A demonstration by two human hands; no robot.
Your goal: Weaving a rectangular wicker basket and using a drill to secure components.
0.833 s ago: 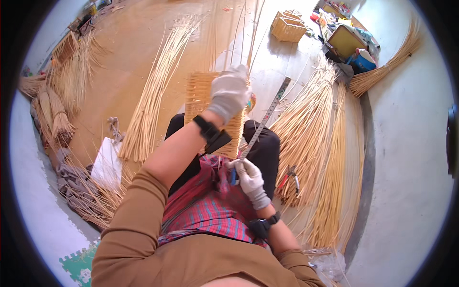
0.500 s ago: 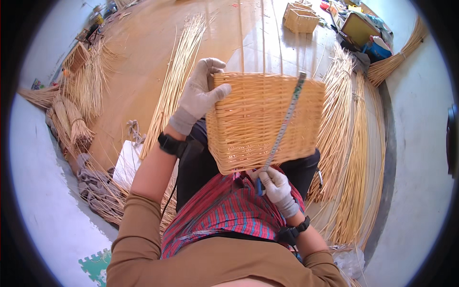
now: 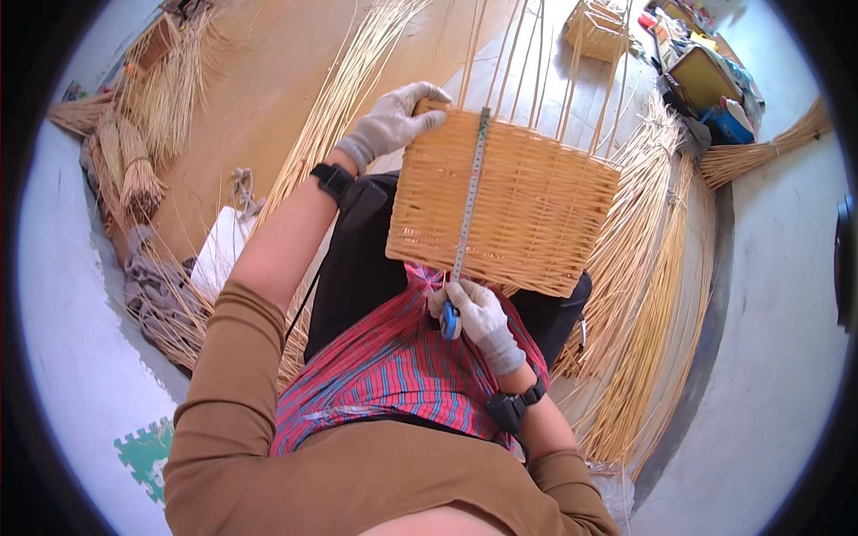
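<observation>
A tan woven wicker basket rests tilted on my knees, with long bare stakes standing up from its far edge. My gloved left hand grips its upper left corner, the thumb on the near face. In my gloved right hand is a blue tape measure, held just below the basket's lower edge. Its pulled-out blade runs up across the woven face to the upper edge, left of the middle. Some fingertips of the right hand are hidden behind the tape case.
Bundles of long cane lie on the floor at my right, more cane ahead to the left. Another wicker basket stands farther off, beside a pile of mixed items. Bundled cane leans along the left wall.
The basket has turned, its right side now lower. The tape blade has shifted left from a slant to nearly upright along the face, and my right hand has moved left and up with it.
</observation>
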